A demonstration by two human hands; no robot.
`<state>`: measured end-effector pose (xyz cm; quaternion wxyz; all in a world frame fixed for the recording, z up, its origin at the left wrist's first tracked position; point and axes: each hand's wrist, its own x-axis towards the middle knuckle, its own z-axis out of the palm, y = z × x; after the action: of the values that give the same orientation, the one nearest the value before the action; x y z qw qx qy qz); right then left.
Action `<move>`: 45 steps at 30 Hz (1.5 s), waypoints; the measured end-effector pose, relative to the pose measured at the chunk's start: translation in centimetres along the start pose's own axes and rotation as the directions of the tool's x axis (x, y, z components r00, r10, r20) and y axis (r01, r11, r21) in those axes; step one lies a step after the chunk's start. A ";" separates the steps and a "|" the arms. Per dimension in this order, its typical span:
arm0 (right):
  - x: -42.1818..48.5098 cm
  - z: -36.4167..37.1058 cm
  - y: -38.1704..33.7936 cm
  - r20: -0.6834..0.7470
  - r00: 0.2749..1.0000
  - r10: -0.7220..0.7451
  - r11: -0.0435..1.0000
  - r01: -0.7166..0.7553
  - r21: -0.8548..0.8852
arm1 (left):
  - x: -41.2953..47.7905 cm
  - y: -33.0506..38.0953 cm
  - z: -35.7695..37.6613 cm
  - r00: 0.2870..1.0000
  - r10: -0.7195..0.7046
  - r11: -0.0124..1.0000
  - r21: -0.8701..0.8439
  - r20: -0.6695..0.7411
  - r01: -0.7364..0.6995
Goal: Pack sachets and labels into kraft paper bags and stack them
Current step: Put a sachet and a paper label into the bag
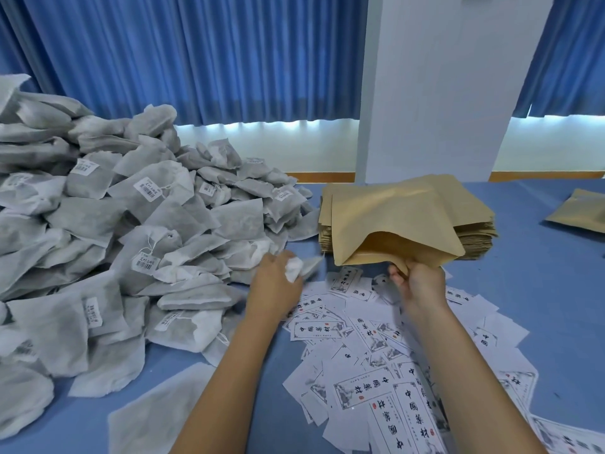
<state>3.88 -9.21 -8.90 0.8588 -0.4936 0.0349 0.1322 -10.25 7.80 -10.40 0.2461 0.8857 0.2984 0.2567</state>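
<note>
so the left grip (278,280) has its fingers curled round one white sachet (296,268), bunched up in the fist; it's right at the near edge of the big sachet pile (131,208), just left of the bag mouth and not in it yet; the right grip (422,283) is pinching the lower lip of a kraft bag (393,224), thumb and fingers closed on the paper edge; that bag's mouth gapes toward the camera and its body lies tilted over the stack of kraft bags (474,234), which sits on the blue surface (540,273) past the hands; the pile takes up the whole left side, grey-white pouches heaped high, some with small barcode tags and strings; a couple of loose pouches lie flat near the bottom left; under and between both forearms there's a messy spread of labels (376,339), white slips with black characters and little ink-style pictures, overlapping every which way; one more kraft bag, the far bag (579,211), lies flat at the right edge, well apart from the stack; behind it all, blue curtains (196,54) and a white pillar (442,77)
</note>
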 end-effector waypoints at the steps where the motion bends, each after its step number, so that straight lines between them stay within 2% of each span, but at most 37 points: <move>1: -0.1 0.0 0.0 0.004 1.000 -0.003 1.000 0.003 -0.002 | -0.1 -0.3 0.6 0.990 -0.012 0.992 0.128 0.143 -0.006; 2: -0.2 0.0 -0.1 0.012 1.000 -0.007 1.000 0.007 -0.002 | -0.2 -0.4 1.0 0.974 -0.025 0.965 0.258 0.226 -0.035; 4: -0.3 0.1 -0.2 0.012 1.000 -0.018 1.000 0.018 0.004 | -0.4 -0.3 1.8 0.979 -0.004 0.924 0.375 0.204 -0.074; 5: -0.3 0.2 -0.3 0.007 1.000 -0.025 1.000 0.025 0.006 | -0.4 0.1 1.8 0.991 0.035 0.932 0.354 0.127 -0.078; 7: -0.6 0.2 -0.6 0.003 0.999 -0.042 0.999 0.042 0.018 | -0.9 1.0 1.4 0.978 0.146 0.980 0.154 -0.149 -0.123; 8: -0.6 0.2 -0.7 0.005 0.999 -0.049 0.999 0.049 0.018 | -1.3 1.6 1.0 0.914 0.227 0.972 0.017 -0.337 -0.235; 9: -0.6 0.2 -0.7 0.008 0.998 -0.068 0.998 0.068 -0.002 | -1.8 2.5 0.5 0.794 0.328 0.908 -0.062 -0.511 -0.415; 10: -0.7 0.1 -0.8 0.010 0.996 -0.088 0.995 0.088 -0.041 | -2.3 3.5 0.1 0.668 0.430 0.799 -0.089 -0.608 -0.595; 11: -0.7 0.1 -0.7 0.003 0.994 -0.105 0.989 0.105 -0.106 | -2.6 4.5 -0.1 0.574 0.543 0.671 -0.093 -0.613 -0.735; 12: -0.7 0.1 -0.5 -0.004 0.994 -0.108 0.977 0.106 -0.184 | -2.8 5.5 0.0 0.518 0.658 0.579 -0.073 -0.547 -0.812; 13: -0.6 0.0 -0.3 0.004 0.996 -0.092 0.969 0.090 -0.230 | -2.8 6.6 0.3 0.498 0.745 0.550 -0.015 -0.443 -0.835; 14: -0.7 0.1 -0.1 0.045 0.997 -0.058 0.965 0.068 -0.254 | -2.7 7.7 0.8 0.510 0.798 0.555 0.062 -0.319 -0.830; 16: -1.1 0.3 0.4 0.116 0.993 0.022 0.954 0.014 -0.300 | -2.4 9.4 2.0 0.641 0.758 0.652 0.132 -0.118 -0.747; 18: -1.5 0.6 0.5 0.082 0.996 -0.019 0.951 0.043 -0.307 | -1.6 10.9 2.3 0.766 0.638 0.767 0.140 -0.074 -0.626; 19: -1.9 0.8 0.3 0.066 0.996 -0.052 0.970 0.066 -0.235 | -0.9 11.3 2.4 0.813 0.578 0.808 0.184 -0.068 -0.559; 20: -2.1 0.9 0.2 0.069 0.994 -0.086 0.978 0.097 -0.184 | -0.1 11.8 2.7 0.857 0.515 0.839 0.230 -0.038 -0.494; 22: -2.5 1.3 0.3 0.086 0.985 -0.150 0.968 0.164 -0.191 | 1.5 12.8 3.2 0.917 0.399 0.882 0.272 0.002 -0.384; 25: -3.5 2.0 1.1 0.115 0.985 -0.125 0.978 0.142 -0.150 | 3.7 14.1 3.1 0.965 0.248 0.950 0.174 0.087 -0.260; 27: -4.4 2.4 1.7 0.206 0.973 -0.101 0.990 0.119 -0.075 | 4.8 13.5 2.8 0.995 0.083 0.997 -0.006 0.059 -0.083; 28: -4.9 2.5 1.9 0.250 0.963 -0.098 0.990 0.119 -0.070 | 5.1 13.0 2.6 0.997 0.023 0.999 -0.038 0.071 -0.021; 30: -5.3 2.6 2.1 0.309 0.948 -0.074 0.991 0.105 -0.085 | 5.5 12.1 1.8 0.981 -0.057 0.989 0.147 0.183 0.030; 32: -5.4 2.6 1.7 0.347 0.936 -0.052 0.990 0.094 -0.107 | 5.6 11.8 1.0 0.933 -0.113 0.955 0.295 0.342 0.008; 34: -5.0 2.2 0.8 0.310 0.949 -0.057 0.993 0.085 -0.079 | 5.6 11.9 0.6 0.917 -0.011 0.963 0.253 0.399 -0.098; 36: -4.2 1.8 0.2 0.200 0.978 -0.062 0.996 0.075 -0.057 | 4.9 13.0 0.5 0.874 0.111 0.973 0.127 0.473 -0.192; 39: -3.2 1.2 0.1 0.109 0.993 -0.054 0.988 0.070 -0.141 | 2.4 14.5 0.2 0.835 0.145 0.942 0.185 0.530 -0.281; 40: -3.1 1.1 0.2 0.096 0.994 -0.059 0.986 0.073 -0.150 | 1.6 14.4 0.4 0.845 0.210 0.906 0.226 0.492 -0.357; 41: -3.1 1.2 0.2 0.081 0.994 -0.072 0.988 0.082 -0.135 | 0.7 14.0 0.1 0.852 0.355 0.861 0.220 0.385 -0.458; 42: -3.1 1.2 0.1 0.065 0.994 -0.085 0.992 0.091 -0.089 | -0.1 13.3 -0.4 0.805 0.546 0.790 0.177 0.232 -0.587; 43: -3.1 1.2 -0.1 0.057 0.994 -0.095 0.995 0.097 -0.026 | -0.9 12.6 -1.2 0.685 0.724 0.674 0.127 0.080 -0.728; 44: -3.1 1.2 -0.3 0.054 0.994 -0.099 0.995 0.098 0.026 | -1.3 11.4 -2.0 0.568 0.815 0.578 0.093 -0.118 -0.811; 45: -3.1 1.1 -0.4 0.053 0.994 -0.096 0.994 0.093 0.052 | -1.2 10.0 -2.5 0.536 0.793 0.575 0.061 -0.290 -0.816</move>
<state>0.91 -9.01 -7.41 0.8768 -0.4693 -0.0088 0.1040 -8.54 0.70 -3.03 0.0905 0.8654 -0.1206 0.4779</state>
